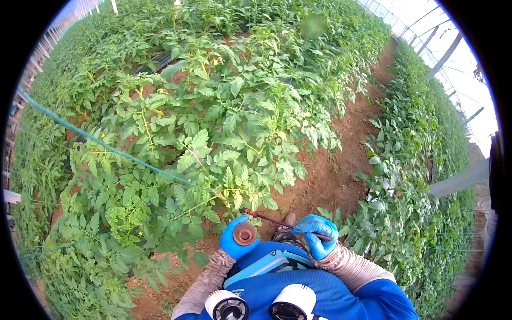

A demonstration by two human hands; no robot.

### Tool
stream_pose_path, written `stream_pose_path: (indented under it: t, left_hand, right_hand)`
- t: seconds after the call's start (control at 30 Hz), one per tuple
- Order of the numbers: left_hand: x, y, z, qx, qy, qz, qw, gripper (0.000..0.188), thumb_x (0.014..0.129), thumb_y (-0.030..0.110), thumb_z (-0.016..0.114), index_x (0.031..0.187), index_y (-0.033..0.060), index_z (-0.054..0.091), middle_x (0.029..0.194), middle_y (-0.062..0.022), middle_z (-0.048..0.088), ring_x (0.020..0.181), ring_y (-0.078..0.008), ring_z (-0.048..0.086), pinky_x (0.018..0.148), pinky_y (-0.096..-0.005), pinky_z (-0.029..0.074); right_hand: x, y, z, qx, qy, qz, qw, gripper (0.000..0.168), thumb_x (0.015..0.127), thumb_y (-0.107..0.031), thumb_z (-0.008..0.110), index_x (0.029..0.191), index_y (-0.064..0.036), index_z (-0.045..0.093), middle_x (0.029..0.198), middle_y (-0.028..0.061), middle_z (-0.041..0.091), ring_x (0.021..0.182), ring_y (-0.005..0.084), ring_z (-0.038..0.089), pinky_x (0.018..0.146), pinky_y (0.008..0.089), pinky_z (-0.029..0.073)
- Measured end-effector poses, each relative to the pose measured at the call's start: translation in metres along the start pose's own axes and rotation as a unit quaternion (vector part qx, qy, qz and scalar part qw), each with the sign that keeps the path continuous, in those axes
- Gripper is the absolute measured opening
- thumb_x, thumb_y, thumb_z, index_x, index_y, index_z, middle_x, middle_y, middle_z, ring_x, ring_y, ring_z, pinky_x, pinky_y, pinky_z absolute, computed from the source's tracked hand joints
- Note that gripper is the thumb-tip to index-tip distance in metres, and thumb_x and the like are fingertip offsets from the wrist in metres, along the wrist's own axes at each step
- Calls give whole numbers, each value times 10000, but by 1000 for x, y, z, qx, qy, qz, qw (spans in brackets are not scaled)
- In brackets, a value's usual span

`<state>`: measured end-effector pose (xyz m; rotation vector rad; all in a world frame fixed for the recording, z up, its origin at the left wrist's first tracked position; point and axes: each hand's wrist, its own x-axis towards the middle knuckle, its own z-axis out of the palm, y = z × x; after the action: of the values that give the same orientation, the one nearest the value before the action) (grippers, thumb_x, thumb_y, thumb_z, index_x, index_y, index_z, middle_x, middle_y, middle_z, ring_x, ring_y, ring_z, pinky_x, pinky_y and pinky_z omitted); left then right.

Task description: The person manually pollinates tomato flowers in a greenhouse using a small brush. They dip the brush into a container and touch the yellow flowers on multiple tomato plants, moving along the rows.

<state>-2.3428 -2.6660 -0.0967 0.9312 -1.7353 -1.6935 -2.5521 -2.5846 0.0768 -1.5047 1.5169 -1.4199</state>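
My left hand (pixel 236 242), in a blue glove, holds a small round reddish-brown container (pixel 245 234) with an open mouth facing up. In my right hand (pixel 318 235), also gloved in blue, is a thin dark rod (pixel 272 220). The rod's red, banded tip (pixel 249 212) points left, just above the container and close to the leaves of a tomato plant (pixel 240 188). A green twine (pixel 120 152) runs from the far left down to this plant's top. Yellow flowers show on nearby plants. My right fingers hide part of the rod.
Dense tomato rows fill the left and the far side. A bare soil path (pixel 332 172) runs between them and another plant row (pixel 420 192) at right. A grey post (pixel 460 179) leans in from the right. Lower twine (pixel 66 247) crosses the left plants.
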Motion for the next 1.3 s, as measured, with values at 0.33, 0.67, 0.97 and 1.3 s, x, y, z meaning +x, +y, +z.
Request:
stream_pose_path:
  t: [0.33,0.67,0.97,1.3]
  left_hand:
    - [154,51,179,67,-26,101,992,697,525,166,815,1111,39,461,1272,-178,382,1159,-290,413,965,-385,356]
    - [262,67,211,302,46,171,937,615,508,227,807,1026,63,519,1363,-214,257,1239,-351,301,973,-439,325]
    - [321,47,183,209,29,162,964,542,499,262,788,954,75,557,1292,-210,377,1113,-356,430,897,-456,378]
    - [327,45,168,196,-54,134,970,593,506,270,798,997,70,532,1297,-223,368,1144,-377,412,901,-461,380]
  right_hand:
    - [-46,91,-212,93,272,144,947,222,847,-84,460,969,50,590,846,133,634,773,202,618,688,291,489]
    - [99,170,-253,182,167,123,961,237,878,-64,457,1062,46,558,965,122,624,883,182,603,789,287,461]
    - [192,220,-233,161,102,129,973,209,866,-36,460,1013,59,574,941,123,624,863,185,607,794,297,482]
    - [213,228,-227,117,79,212,967,205,848,-26,452,973,52,595,895,118,637,809,176,626,752,279,491]
